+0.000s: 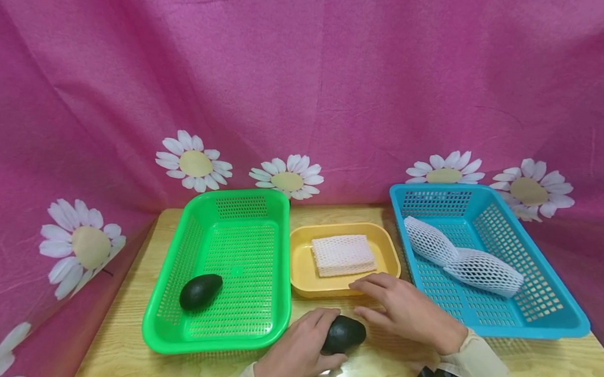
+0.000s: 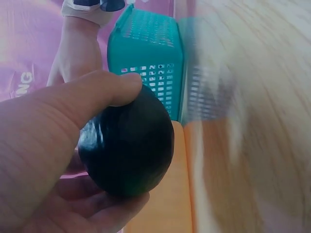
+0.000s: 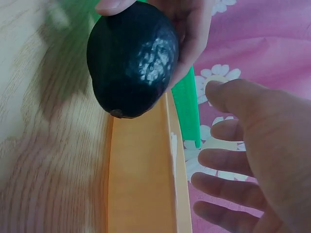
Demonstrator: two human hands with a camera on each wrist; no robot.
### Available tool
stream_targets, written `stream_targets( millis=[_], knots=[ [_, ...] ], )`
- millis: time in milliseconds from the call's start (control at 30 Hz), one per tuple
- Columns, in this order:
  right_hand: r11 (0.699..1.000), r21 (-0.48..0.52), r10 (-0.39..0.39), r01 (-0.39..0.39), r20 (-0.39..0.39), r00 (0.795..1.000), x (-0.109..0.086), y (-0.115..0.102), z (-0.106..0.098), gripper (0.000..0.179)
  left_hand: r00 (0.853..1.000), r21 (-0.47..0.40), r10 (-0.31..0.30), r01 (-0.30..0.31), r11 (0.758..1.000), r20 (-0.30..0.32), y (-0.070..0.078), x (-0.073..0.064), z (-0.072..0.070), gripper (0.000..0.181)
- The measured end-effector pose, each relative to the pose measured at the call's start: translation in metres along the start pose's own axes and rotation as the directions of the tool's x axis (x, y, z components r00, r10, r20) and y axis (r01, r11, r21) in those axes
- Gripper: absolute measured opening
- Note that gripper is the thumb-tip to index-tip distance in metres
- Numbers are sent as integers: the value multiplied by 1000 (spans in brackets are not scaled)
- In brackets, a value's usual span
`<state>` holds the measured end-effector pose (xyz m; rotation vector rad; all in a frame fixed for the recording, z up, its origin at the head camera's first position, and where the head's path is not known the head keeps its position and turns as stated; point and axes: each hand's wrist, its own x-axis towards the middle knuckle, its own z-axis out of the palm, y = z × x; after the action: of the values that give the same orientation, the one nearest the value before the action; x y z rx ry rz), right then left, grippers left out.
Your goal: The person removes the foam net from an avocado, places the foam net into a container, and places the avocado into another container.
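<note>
My left hand (image 1: 301, 345) grips a dark avocado (image 1: 344, 335) in front of the yellow tray, thumb on the near side and fingers round the far side. In the left wrist view the avocado (image 2: 129, 143) sits between thumb and fingertips. My right hand (image 1: 403, 307) holds nothing; its fingers reach over the tray's front rim, slightly bent and spread. The right wrist view shows these fingers (image 3: 226, 162) apart from the avocado (image 3: 131, 60). Folded white foam netting (image 1: 343, 254) lies in the yellow tray (image 1: 302, 285). Another avocado (image 1: 201, 292) rests in the green basket (image 1: 280, 318).
On the right stands a blue basket (image 1: 565, 302) with two white foam-netted pieces (image 1: 482, 271) lying end to end in it. The baskets flank the tray on a wooden table (image 1: 115, 338). A pink flowered cloth (image 1: 317, 87) hangs behind and at the sides.
</note>
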<state>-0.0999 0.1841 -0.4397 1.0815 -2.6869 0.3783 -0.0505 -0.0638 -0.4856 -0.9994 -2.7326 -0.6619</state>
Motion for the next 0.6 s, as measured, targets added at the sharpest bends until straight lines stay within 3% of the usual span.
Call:
stream_targets(
  millis=[600],
  knots=[
    [999, 43, 21, -20, -24, 999, 2, -2, 1, 52, 999, -51, -4, 2, 999, -34, 8, 1, -17, 60]
  ],
)
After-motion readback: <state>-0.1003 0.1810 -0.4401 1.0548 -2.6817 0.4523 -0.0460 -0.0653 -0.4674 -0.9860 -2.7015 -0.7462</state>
